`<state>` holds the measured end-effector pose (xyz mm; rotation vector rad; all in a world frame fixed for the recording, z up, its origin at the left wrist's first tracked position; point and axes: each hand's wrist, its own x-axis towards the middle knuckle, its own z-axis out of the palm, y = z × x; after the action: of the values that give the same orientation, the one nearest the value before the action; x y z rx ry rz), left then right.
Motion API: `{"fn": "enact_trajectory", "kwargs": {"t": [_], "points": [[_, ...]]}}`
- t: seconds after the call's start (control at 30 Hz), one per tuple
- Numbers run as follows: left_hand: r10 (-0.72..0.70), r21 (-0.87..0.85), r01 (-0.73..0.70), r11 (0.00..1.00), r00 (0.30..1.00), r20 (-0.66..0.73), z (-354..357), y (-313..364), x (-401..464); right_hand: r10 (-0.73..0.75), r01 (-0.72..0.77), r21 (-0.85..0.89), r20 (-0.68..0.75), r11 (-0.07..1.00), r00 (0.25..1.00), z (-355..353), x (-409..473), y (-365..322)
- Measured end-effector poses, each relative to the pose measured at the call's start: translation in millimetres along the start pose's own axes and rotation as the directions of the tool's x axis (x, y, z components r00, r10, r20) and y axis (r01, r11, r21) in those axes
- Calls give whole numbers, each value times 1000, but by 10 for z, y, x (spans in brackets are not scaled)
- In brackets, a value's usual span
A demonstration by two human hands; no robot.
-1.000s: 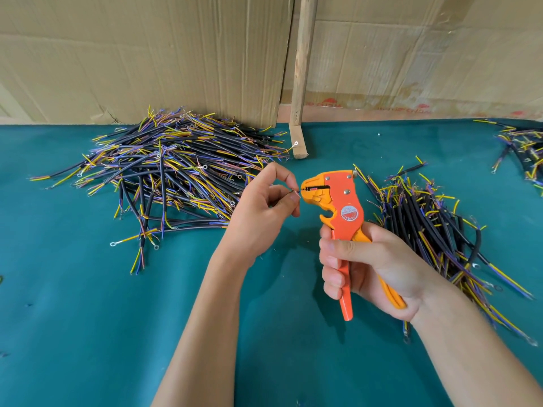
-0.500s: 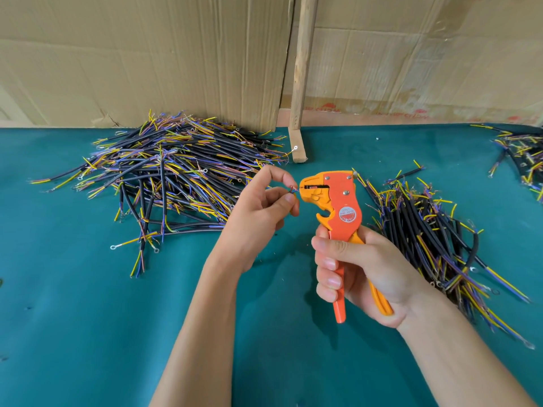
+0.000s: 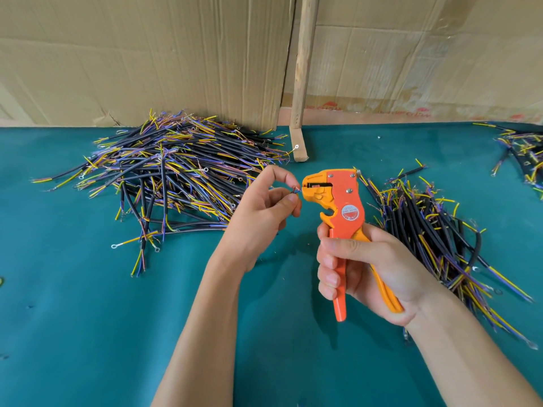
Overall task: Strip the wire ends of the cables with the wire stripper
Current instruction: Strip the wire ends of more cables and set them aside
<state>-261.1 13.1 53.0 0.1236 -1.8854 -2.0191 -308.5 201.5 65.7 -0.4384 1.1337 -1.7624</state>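
Table (image 3: 73, 318) in front, cardboard sheets (image 3: 147, 60) upright along far edge. Wooden post (image 3: 302, 69) stands between sheets, foot on table. Large cable pile (image 3: 176, 171) far left, against cardboard. Second cable pile (image 3: 435, 230) right, behind right hand (image 3: 367, 274). Third pile (image 3: 523, 154) at far right edge. Wire stripper (image 3: 340, 207) upright at centre, in right hand, head toward left. Left hand (image 3: 261, 212) just left of stripper head, wire end (image 3: 296, 190) pinched at its mouth. Both hands above table, between left and right piles.

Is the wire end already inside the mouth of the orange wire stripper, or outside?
Outside. The wire end pinched by the left hand sits just before the orange wire stripper, held by the right hand.
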Motion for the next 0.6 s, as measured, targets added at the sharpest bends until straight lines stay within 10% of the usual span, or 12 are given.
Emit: {"fn": "enact_trajectory", "kwargs": {"t": [0.6], "points": [[-4, 9, 5, 1000, 1000, -11, 9, -13, 4, 13, -15, -57, -43, 998, 999, -25, 0, 3]]}}
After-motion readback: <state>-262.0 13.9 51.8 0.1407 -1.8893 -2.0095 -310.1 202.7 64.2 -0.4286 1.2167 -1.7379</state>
